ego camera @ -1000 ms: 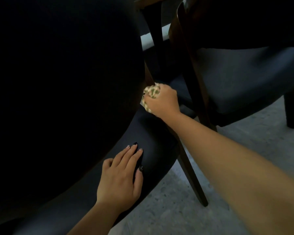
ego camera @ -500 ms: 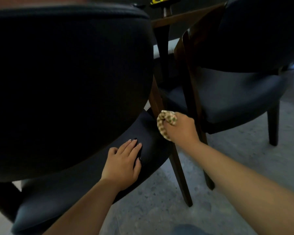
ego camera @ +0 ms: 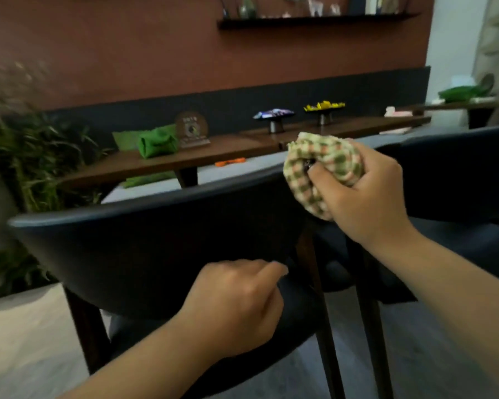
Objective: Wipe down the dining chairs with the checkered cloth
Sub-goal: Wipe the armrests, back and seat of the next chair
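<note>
Right hand: the right hand is clamped around the balled-up checkered cloth, fingers curled over it, thumb pressed into its front
Checkered cloth: green, orange and cream checks, bunched into a wad; it sits at the right end of the near chair's top edge, touching or just above it, which one I cannot tell
Left hand: the left hand is loosely curled with nothing in it, fingers bent inward, in front of the lower back of the near chair; contact with the chair cannot be told
Near chair: the near chair has a dark curved backrest and dark wooden legs, seen from behind
Second chair: a second chair of the same kind stands just beside it on the right, partly behind the right hand
Surface: a long dark wooden surface runs behind the chairs
On the surface: a rolled green cloth, a round wooden plaque and two small stands, one with yellow pieces
Left edge: green plants
Wall: red-brown with a dark shelf high up
</note>
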